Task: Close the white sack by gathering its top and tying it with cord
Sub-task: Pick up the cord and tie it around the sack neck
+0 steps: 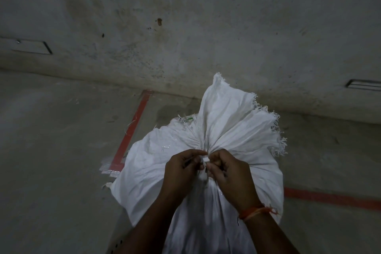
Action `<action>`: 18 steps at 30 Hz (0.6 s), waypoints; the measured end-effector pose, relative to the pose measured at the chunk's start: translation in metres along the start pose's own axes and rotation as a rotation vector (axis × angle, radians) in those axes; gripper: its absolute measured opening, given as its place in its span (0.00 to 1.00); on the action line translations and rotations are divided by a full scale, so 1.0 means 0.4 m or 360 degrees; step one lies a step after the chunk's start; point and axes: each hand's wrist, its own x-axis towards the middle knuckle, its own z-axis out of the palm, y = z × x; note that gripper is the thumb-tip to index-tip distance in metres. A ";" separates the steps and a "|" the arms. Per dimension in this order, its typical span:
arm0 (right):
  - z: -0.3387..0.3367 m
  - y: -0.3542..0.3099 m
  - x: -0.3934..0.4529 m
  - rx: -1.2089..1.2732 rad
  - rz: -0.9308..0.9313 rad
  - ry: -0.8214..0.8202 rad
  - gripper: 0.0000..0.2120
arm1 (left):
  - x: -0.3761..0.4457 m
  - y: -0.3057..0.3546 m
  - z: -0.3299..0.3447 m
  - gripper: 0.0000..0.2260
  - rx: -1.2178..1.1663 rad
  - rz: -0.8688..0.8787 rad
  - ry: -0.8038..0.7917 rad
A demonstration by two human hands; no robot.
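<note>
- The white sack (206,150) stands on the concrete floor (51,150), its top bunched into a neck, frayed mouth (237,113) fanning out beyond.
- The left hand (181,169) and right hand (228,171) meet at the neck, each grip pinched on a white cord (204,160).
- An orange thread (254,211) circles the right wrist.
- Red tape lines (132,128) cross the floor near a stained wall (185,27).

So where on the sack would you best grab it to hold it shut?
Grip the sack at its pinched neck, where both hands, left and right, already work the white cord. Come from the near side, fingers wrapping around the neck. The pleats converge there into a narrow bunch, while the frayed top fans out too wide and loose to hold.
</note>
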 end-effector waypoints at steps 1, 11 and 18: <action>0.002 0.002 0.000 -0.0028 -0.0012 0.0012 0.04 | 0.000 0.000 0.000 0.13 0.0007 0.0004 0.0001; 0.016 0.001 0.005 -0.0146 -0.0058 0.0120 0.11 | -0.007 0.010 -0.003 0.13 0.0046 -0.0004 0.0014; 0.024 -0.014 0.011 0.0231 0.0291 0.0078 0.13 | -0.018 0.041 -0.008 0.11 0.0217 -0.0011 -0.0006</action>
